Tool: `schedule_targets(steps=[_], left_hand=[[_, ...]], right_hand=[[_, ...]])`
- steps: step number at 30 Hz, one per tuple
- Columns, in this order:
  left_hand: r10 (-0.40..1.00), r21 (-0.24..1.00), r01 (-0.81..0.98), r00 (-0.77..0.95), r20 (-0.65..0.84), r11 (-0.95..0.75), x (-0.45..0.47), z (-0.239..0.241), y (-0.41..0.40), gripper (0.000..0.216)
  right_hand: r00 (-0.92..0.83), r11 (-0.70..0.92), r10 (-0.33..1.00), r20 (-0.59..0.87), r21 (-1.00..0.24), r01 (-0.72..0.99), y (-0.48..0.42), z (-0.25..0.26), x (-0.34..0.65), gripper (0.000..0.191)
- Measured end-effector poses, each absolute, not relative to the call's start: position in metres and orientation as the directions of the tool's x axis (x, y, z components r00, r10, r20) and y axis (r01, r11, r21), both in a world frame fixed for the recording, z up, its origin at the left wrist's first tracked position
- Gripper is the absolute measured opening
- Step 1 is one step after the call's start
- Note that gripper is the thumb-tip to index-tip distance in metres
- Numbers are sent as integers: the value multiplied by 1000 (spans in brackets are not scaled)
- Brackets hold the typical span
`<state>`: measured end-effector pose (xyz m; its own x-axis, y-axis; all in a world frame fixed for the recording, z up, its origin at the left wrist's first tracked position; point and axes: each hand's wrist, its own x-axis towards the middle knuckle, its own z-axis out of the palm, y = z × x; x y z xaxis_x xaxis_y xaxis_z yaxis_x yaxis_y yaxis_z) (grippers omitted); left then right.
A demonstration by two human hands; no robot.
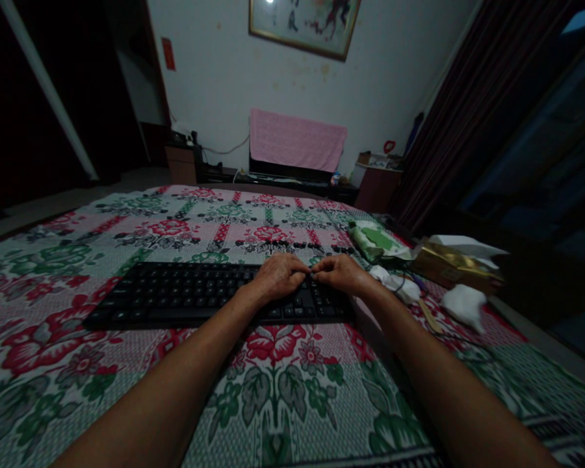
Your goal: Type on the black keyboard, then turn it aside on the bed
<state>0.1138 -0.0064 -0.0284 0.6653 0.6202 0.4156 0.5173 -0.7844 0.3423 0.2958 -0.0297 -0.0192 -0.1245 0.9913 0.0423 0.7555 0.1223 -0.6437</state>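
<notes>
A black keyboard [185,294] lies across the flowered bedspread in front of me. Over its right part, my left hand [279,275] rests with thumb and fingers drawn together. My right hand [341,273] comes in from the other side, also closed in a pinch. The fingertips of both hands nearly meet above the upper right keys. Something small and dark seems to sit between them, too small to make out. Behind the keyboard, several small black pieces that look like loose keycaps [299,246] lie in a row.
To the right are a green and white wipes packet [377,242], a gold box [446,261], crumpled white tissue [464,305] and a flat wooden stick [429,316]. A dark cable runs near them. A pink towel [297,140] hangs beyond the bed.
</notes>
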Motion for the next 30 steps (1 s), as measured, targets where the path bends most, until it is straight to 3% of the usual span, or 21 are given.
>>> schedule_targets(steps=[16,26,30], left_hand=[[597,308,512,719,356,-801,112,-29,-6,31],[637,312,557,701,319,-769,113,-28,-9,34],[629,310,548,709,319,-776,113,-28,-8,33]], right_hand=[[-244,222,969,42,-580,784,-30,-22,304,28],[-360,391,920,154,-378,839,-41,-6,295,24],[-358,388,922,150,-325,862,-44,-3,292,21]])
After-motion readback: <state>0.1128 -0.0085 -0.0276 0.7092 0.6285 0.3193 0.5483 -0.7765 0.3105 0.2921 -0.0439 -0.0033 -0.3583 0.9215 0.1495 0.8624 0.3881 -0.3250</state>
